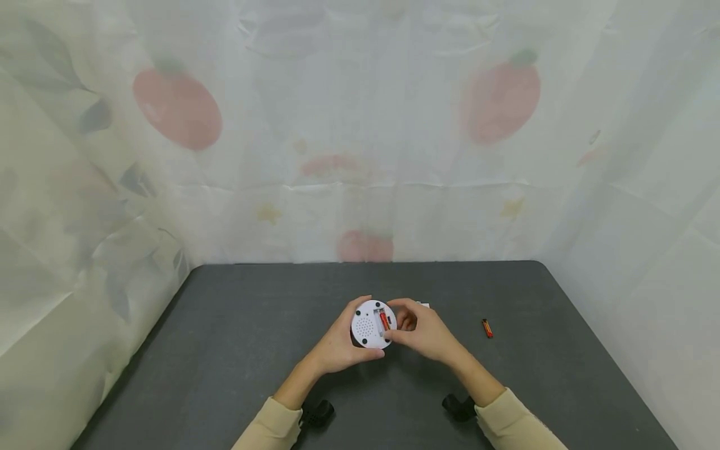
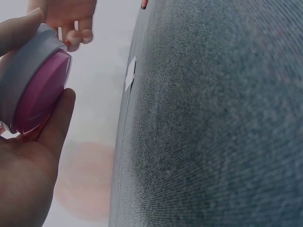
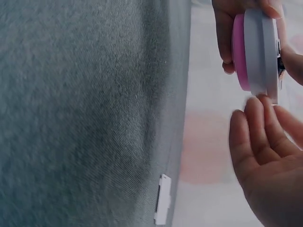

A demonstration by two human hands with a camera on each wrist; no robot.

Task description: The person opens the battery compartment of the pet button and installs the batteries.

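Keep your left hand curled firmly around the round white device above the desk, while your right hand pinches the red battery straight into its slot.

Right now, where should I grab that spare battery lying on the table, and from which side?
Pinch the loose battery across its middle from above. It lies flat on the dark table, apart from both hands, so its long sides are free and nothing blocks the way down to it.
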